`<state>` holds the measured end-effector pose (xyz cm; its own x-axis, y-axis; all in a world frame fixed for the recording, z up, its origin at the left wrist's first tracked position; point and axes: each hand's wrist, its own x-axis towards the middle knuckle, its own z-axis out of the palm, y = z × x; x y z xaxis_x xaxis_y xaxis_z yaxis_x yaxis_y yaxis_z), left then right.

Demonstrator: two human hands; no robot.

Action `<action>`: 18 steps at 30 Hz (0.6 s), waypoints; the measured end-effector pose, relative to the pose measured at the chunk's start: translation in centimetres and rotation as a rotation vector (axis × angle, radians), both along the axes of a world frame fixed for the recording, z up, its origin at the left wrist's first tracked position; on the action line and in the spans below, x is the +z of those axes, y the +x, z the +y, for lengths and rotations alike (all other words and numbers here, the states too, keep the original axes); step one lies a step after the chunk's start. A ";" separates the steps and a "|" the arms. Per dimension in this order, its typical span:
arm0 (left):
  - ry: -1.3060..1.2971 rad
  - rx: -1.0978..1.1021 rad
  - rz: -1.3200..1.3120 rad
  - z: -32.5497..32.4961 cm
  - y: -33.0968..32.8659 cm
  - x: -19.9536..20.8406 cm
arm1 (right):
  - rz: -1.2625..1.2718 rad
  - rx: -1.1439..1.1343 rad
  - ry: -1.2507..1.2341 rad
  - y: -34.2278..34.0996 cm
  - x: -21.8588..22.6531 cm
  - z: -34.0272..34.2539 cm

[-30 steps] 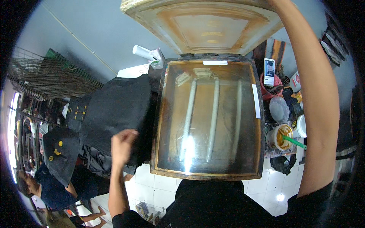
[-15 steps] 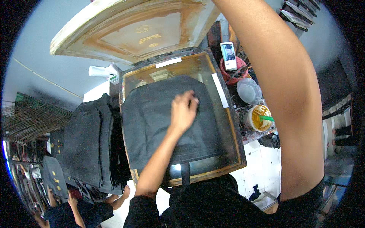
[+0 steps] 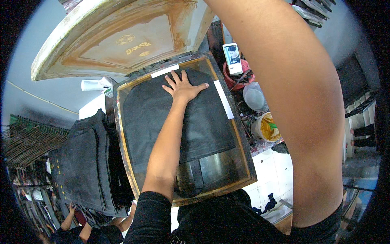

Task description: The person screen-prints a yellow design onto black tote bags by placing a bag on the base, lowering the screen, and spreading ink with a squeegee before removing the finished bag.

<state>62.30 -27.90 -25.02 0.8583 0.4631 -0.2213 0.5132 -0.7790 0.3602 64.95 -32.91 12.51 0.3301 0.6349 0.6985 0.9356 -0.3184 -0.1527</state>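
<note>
A black fabric bag (image 3: 142, 110) lies flat on a glass-topped board (image 3: 221, 164) with a wooden rim. Its strap (image 3: 196, 175) trails over the glass toward me. My left hand (image 3: 183, 89) rests on the far part of the bag, palm down with fingers spread, beside a white strip (image 3: 165, 71) at the board's far edge. Above the board, a printing screen (image 3: 118, 49) with brown smears and a small pale design stands tilted up. My right arm (image 3: 292, 97) reaches up past the screen's right side; the hand is beyond the top edge.
Black bags (image 3: 81, 150) are stacked at the left, near a co-worker's hands (image 3: 71, 209). To the right stand a phone (image 3: 232, 59), a pink tub (image 3: 243, 79), a clear container (image 3: 254, 97) and a bucket of yellow paint (image 3: 266, 128). A wire rack (image 3: 36, 138) is far left.
My left hand has moved from the bag's middle to its far part, and its curled fingers are now spread. The bag lies farther up the board, baring more glass near me.
</note>
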 end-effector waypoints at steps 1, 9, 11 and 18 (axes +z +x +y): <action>0.006 0.009 0.023 0.0 0.3 0.0 | 0.003 -0.026 0.006 0.1 0.1 0.3; -0.038 0.043 0.056 0.5 1.5 0.8 | 0.110 -0.044 0.026 -1.5 0.4 -0.2; -0.030 0.041 0.083 0.2 2.0 1.4 | 0.095 -0.034 0.027 -0.7 0.5 -0.1; -0.091 0.071 -0.306 2.7 -0.9 3.1 | 0.205 0.127 0.037 -2.7 0.2 -1.5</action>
<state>61.44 -25.19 -21.96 0.8579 0.5138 -0.0018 0.4221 -0.7027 0.5727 62.22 -34.37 12.76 0.3870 0.6552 0.6488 0.9158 -0.1911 -0.3534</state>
